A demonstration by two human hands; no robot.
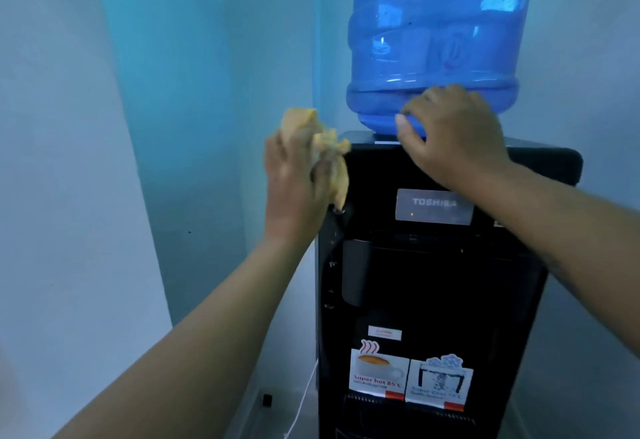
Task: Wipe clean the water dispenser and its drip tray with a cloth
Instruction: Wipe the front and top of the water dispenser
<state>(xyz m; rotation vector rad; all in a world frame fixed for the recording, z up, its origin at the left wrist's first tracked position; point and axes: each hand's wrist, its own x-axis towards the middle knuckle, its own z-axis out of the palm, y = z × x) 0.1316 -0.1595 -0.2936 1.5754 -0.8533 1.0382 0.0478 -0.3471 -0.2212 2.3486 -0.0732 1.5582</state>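
Blue walls ahead: our left hand (294, 182) grips the yellow cloth (329, 147) at the water dispenser (433, 265) top-left corner, right hand (450, 133) spread loosely on the bottle (433, 40). Lean too hard and it could rock.

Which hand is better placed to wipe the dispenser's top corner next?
Likely left. The left hand grips the yellow cloth at the upper corner of the dispenser; the right hand rests bare on the blue bottle.
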